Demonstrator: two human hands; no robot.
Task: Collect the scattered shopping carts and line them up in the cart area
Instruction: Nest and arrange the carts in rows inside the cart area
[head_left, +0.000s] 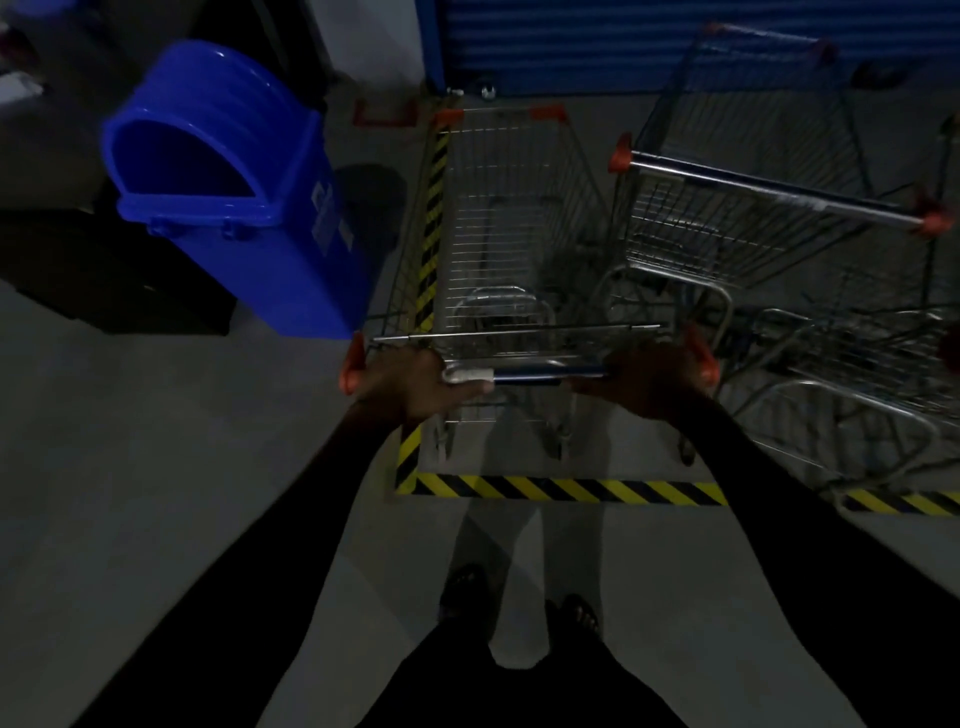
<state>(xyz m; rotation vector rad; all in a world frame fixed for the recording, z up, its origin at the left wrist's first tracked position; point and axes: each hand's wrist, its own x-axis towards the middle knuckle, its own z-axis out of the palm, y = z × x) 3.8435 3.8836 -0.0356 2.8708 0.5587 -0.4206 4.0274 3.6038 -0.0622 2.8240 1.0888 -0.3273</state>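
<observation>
1. The grey floor (156, 467) fills most of the dim view; a bay is marked on it with yellow-and-black striped tape (566, 489), one strip running across in front of the person's feet and another running away along the left side.
2. A blue roller shutter (571, 41) closes the far end of the bay.
3. A wire shopping cart (498, 218) stands inside the taped bay, its left side close along the left strip and its front toward the shutter.
4. A second cart (753, 171) stands just to its right, turned at an angle, with its blue handle and orange end caps facing the camera; more cart frames sit low at the right edge.
5. A blue plastic bin (234, 192) with a domed lid stands left of the bay, just beside the first cart.
6. The left hand (410, 382) has its fingers curled round the left end of the first cart's handle bar (540, 371).
7. The right hand (652, 379) grips the right end of the same bar, next to its orange cap.
</observation>
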